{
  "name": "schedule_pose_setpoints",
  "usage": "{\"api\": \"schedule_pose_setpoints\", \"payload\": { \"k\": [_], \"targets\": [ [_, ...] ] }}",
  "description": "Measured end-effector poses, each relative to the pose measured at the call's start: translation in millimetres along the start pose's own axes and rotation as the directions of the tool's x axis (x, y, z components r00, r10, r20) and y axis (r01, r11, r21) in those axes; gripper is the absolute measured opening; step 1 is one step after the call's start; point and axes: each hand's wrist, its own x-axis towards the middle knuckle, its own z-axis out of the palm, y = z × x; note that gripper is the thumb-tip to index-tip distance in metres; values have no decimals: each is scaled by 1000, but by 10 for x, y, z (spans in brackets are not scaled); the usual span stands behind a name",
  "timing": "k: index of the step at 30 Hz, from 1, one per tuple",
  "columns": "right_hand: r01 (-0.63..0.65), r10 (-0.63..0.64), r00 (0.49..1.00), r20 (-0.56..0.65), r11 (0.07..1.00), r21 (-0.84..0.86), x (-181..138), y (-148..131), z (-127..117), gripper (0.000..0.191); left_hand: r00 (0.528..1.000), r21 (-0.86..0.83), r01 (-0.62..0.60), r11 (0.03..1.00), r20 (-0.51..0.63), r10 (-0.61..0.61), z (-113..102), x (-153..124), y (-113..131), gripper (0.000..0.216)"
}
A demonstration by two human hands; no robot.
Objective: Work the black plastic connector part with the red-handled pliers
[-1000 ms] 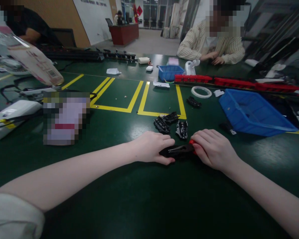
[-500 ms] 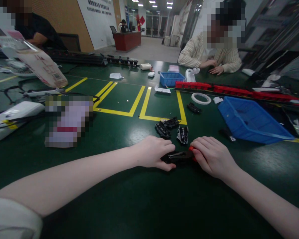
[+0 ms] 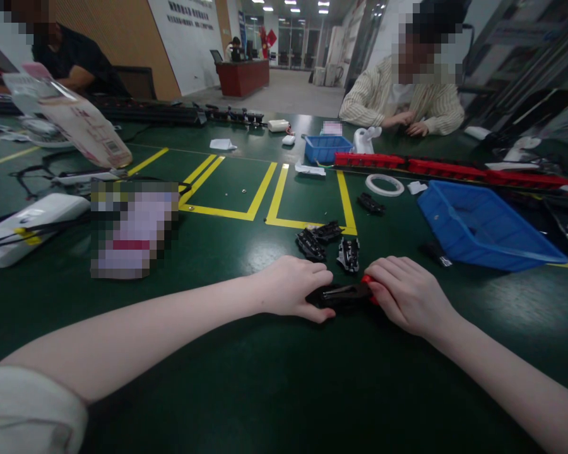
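My left hand (image 3: 293, 287) is closed around the left end of a long black plastic-looking part (image 3: 344, 294), thumb below and fingers above. My right hand (image 3: 409, 293) is wrapped over a small red piece (image 3: 368, 279) at the part's right end. Most of that red piece is hidden by my fingers, so its kind cannot be made out. Just beyond the hands lie black molded parts: one (image 3: 348, 254) close to the right fingers, one (image 3: 311, 244) further left, and another (image 3: 328, 231) touching it from behind.
To the right sit a large blue bin (image 3: 487, 230) and a small dark piece (image 3: 436, 254). Further back are a white tape ring (image 3: 384, 185), red strips (image 3: 445, 169) and a small blue basket (image 3: 328, 149). On the left are a phone (image 3: 139, 233), a white device (image 3: 33, 230) and a tilted bottle (image 3: 88, 129).
Both hands keep their hold on the same pieces, with the right hand shifted very slightly to the right. The whole view has moved a little.
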Motion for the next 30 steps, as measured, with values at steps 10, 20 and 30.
{"api": "schedule_pose_setpoints", "payload": {
  "k": [10,20,30],
  "targets": [
    [-44,45,999,-20,997,63,12,-24,9,29,1000,48,17,999,5,-18,16,2,2,38],
    [-63,67,996,-63,996,65,-33,-5,19,24,998,55,60,997,-17,-59,20,-8,12,43],
    [-130,127,990,-68,990,-47,-256,218,-25,21,995,79,68,995,-82,-62,14,-98,4,68]
  ]
}}
